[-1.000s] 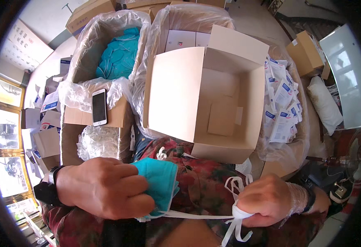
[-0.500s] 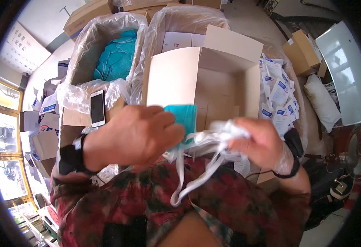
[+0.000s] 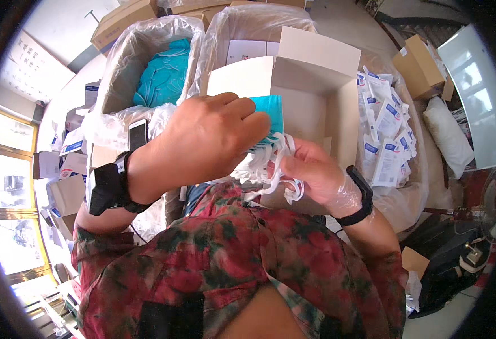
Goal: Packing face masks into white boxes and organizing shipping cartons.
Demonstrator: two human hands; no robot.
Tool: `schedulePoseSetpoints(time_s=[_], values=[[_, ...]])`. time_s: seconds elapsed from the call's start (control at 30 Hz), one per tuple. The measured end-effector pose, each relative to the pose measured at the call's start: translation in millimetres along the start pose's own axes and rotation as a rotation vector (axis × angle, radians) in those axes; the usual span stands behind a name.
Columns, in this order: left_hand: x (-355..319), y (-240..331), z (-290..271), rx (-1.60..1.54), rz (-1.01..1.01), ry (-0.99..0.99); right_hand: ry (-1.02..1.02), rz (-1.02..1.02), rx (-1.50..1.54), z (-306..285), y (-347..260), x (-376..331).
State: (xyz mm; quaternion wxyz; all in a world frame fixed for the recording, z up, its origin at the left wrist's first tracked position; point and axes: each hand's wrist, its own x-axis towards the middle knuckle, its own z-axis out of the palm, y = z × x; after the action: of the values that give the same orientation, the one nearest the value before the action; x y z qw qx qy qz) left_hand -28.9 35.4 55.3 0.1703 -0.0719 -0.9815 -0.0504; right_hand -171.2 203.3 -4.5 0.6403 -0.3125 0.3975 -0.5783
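My left hand point(image 3: 217, 131) is closed on teal face masks point(image 3: 272, 110), which stick out past its knuckles; how many masks there are I cannot tell. White mask straps point(image 3: 266, 161) hang in a loose bunch below them. At these straps my right hand point(image 3: 317, 172) is closed, thumb and fingers pinching some of the loops. Both hands are in front of my chest, over the near edge of an open cardboard box point(image 3: 343, 113). The left hand's fingertips are hidden behind its back.
A plastic-lined box point(image 3: 119, 73) with a heap of teal masks point(image 3: 165, 73) stands far left. White packets point(image 3: 387, 121) fill a plastic-lined container on the right. A phone point(image 3: 138, 134) lies left of my left hand. Opened cartons point(image 3: 70, 192) are piled further left.
Both hands have moved slightly up and closer together, bringing the masks along. The straps, stretched between the hands and dangling low before, are now gathered in a bunch beneath the masks.
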Motion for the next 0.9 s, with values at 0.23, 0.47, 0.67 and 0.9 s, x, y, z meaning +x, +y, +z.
schedulePoseSetpoints(time_s=[0.23,0.47,0.67,0.9], values=[[-2,-1,-1,0.011,-0.023,-0.030,0.132,0.011,-0.246,-2,1,-3],[-9,1,11,-0.013,-0.059,-0.075,0.108,0.092,-0.134,-13,-14,-22],[-2,2,15,-0.109,-0.093,-0.199,-0.036,0.086,-0.108,13,-19,-34],[-1,21,21,-0.309,-0.154,-0.476,0.187,-0.609,-1.584,11,-44,-21]])
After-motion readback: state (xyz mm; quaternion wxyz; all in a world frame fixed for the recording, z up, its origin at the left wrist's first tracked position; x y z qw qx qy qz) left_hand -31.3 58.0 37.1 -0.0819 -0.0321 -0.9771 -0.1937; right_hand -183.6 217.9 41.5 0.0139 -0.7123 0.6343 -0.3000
